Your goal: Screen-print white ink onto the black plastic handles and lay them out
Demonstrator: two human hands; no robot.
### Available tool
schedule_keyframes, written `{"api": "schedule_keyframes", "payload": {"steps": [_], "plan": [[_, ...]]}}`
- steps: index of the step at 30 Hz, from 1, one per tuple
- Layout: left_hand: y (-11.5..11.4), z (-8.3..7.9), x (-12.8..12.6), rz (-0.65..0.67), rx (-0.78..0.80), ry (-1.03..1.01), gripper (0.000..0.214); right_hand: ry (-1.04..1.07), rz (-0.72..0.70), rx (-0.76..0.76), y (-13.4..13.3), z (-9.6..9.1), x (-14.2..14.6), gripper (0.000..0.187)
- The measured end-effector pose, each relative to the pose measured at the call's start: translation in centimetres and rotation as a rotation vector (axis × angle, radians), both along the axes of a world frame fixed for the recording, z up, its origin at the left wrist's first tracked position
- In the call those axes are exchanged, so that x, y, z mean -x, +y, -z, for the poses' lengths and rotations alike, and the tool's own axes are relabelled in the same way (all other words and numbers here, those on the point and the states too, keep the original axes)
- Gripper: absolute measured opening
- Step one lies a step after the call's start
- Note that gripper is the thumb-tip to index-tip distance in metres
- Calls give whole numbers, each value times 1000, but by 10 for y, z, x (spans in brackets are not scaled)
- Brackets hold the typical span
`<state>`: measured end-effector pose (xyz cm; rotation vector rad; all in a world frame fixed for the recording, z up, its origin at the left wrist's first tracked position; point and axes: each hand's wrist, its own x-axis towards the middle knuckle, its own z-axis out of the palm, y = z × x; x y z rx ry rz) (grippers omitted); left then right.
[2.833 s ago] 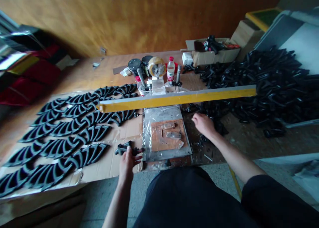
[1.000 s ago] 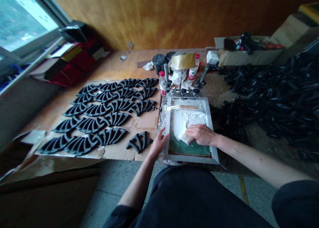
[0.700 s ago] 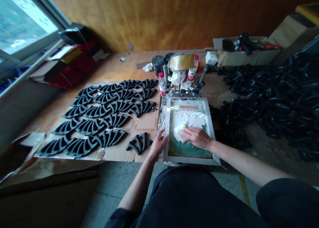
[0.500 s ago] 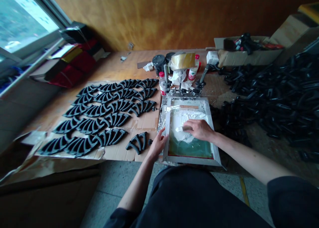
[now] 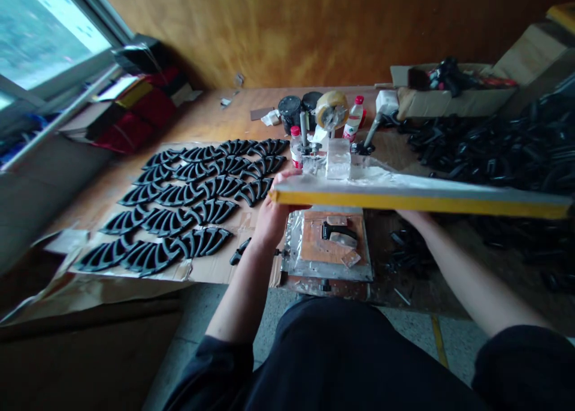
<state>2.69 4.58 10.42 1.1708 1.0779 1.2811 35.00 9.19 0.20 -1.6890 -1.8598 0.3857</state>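
One left hand (image 5: 276, 216) and one right hand (image 5: 417, 218) at twelve o'clock; there too, one screen frame (image 5: 404, 201), two bottles (image 5: 354, 118), two black tins (image 5: 290, 107), one tape roll (image 5: 331, 108).

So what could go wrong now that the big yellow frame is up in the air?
The yellow-edged screen frame might slip from your left hand and right hand and drop onto the black plastic part on the board, smudging it. The white paste might also drip.
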Motion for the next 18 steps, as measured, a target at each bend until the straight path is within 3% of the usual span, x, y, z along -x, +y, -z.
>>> {"api": "schedule_keyframes", "payload": {"steps": [3, 6, 9, 11, 15, 17, 18], "plan": [[11, -3, -14, -19, 6, -121, 50, -164, -176, 74, -36, 38, 45, 20], [-5, 20, -26, -92, 133, -181, 54, -381, -239, 196, -56, 53, 82, 19], [-43, 64, -37, 121, 578, -136, 59, -376, -179, 290, -70, 45, 106, 18], [-68, 92, -45, 209, 798, -169, 60, -298, -207, 267, -85, 36, 123, 17], [-92, 123, -48, 86, 846, -332, 44, -158, -496, 120, -113, 25, 150, 12], [-91, 126, -31, -40, 794, -287, 40, -112, -581, 55, -111, 25, 136, 14], [-89, 128, -16, -106, 756, -232, 40, -110, -544, 32, -105, 27, 119, 15]]}}
